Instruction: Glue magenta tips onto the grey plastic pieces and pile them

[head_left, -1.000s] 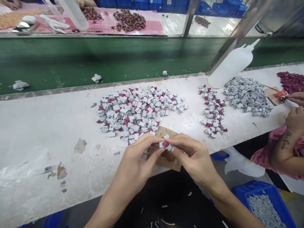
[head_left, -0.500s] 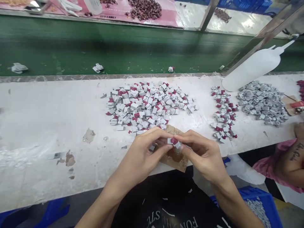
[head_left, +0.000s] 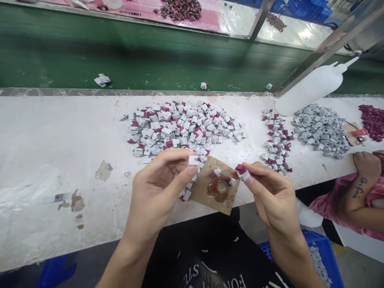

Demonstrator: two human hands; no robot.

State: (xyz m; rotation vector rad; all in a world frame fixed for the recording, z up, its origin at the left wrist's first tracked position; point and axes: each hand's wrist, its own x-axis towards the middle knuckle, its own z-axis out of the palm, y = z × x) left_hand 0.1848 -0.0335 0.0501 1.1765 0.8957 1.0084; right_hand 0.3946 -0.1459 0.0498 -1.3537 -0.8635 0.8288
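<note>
My left hand (head_left: 162, 180) pinches a small white plastic block (head_left: 193, 160) between thumb and fingertips. In my right hand (head_left: 270, 192) is a small grey-and-maroon plastic piece (head_left: 243, 172), also held in a pinch. The two hands are apart, with a brown cardboard piece (head_left: 217, 204) on the table between them. On that cardboard sits a small red-rimmed round cup (head_left: 221, 186) in a wet brown patch, with two small white-and-maroon pieces beside it. Just beyond my left hand spreads a large pile of white-and-maroon pieces (head_left: 180, 128).
To the right lie a narrower pile of white-and-maroon pieces (head_left: 277, 140), a grey pile (head_left: 321, 130) and a maroon pile (head_left: 372, 122). A white squeeze bottle (head_left: 312, 90) leans behind them. A green conveyor belt (head_left: 150, 60) runs along the back. At right rests a co-worker's arm (head_left: 357, 192).
My hands, together over the cardboard before, have drawn apart, each keeping a piece. The cardboard and red-rimmed cup now show. Pieces on the belt have shifted left, and the view has turned slightly right.
</note>
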